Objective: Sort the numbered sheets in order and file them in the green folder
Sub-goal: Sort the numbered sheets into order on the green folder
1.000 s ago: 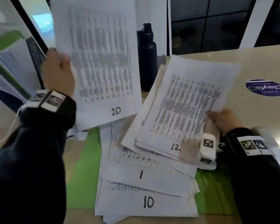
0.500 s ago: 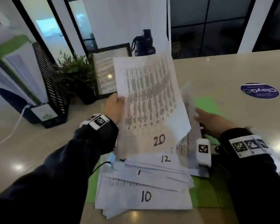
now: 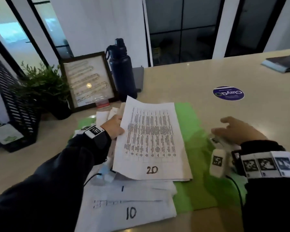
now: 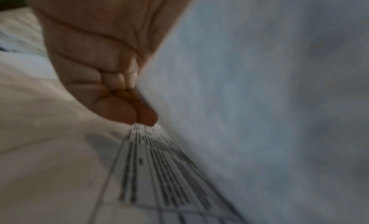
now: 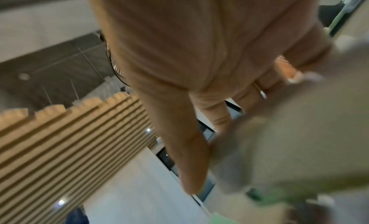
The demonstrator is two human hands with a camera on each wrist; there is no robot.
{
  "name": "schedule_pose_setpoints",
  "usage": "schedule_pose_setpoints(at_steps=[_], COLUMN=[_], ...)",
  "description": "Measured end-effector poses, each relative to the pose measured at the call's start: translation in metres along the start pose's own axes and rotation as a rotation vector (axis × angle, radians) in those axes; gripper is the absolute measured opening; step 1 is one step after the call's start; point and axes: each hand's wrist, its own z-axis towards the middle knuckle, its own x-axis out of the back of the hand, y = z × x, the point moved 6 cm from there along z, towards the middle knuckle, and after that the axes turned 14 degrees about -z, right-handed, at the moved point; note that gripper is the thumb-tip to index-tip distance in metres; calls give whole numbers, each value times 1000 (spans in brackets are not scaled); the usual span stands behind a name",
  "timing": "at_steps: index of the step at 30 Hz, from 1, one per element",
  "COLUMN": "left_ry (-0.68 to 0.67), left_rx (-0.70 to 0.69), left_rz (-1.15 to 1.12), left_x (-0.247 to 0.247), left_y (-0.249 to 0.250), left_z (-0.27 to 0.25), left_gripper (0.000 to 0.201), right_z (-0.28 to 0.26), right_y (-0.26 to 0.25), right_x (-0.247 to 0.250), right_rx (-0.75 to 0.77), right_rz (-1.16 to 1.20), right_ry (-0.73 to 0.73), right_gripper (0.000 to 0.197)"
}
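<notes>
Sheet 20 lies on top of a small stack over the open green folder. My left hand grips its left edge; in the left wrist view the curled fingers pinch the white sheet 20. Below it lie loose sheets marked 1 and 10. My right hand hovers over the folder's right edge with fingers straight and nothing in it; the right wrist view shows its fingers extended.
A dark water bottle, a framed picture and a potted plant stand behind the papers. A black mesh file rack is at the left. A round blue sticker and a dark notebook lie on the beige table at the right.
My left hand brought sheet 20 down from the air onto the stack that had 12 on top. My right hand let go of that stack and drew off to the right.
</notes>
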Motion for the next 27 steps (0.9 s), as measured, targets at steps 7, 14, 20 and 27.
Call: schedule_pose_setpoints(at_steps=[7, 14, 20, 27], left_ry=[-180, -308, -471, -321], left_rx=[-43, -85, -237, -281], left_rz=[37, 52, 341, 92], left_x=[-25, -68, -114, -105], left_y=[18, 43, 63, 87], left_z=[-6, -21, -32, -48], left_gripper=[81, 57, 56, 54], right_z=[-31, -39, -71, -70], right_y=[-6, 15, -9, -43], right_x=[-10, 23, 66, 76], right_rx=[96, -89, 29, 156], right_rz=[-484, -295, -342, 32], right_ry=[-132, -4, 185, 321], right_gripper=[18, 38, 29, 22])
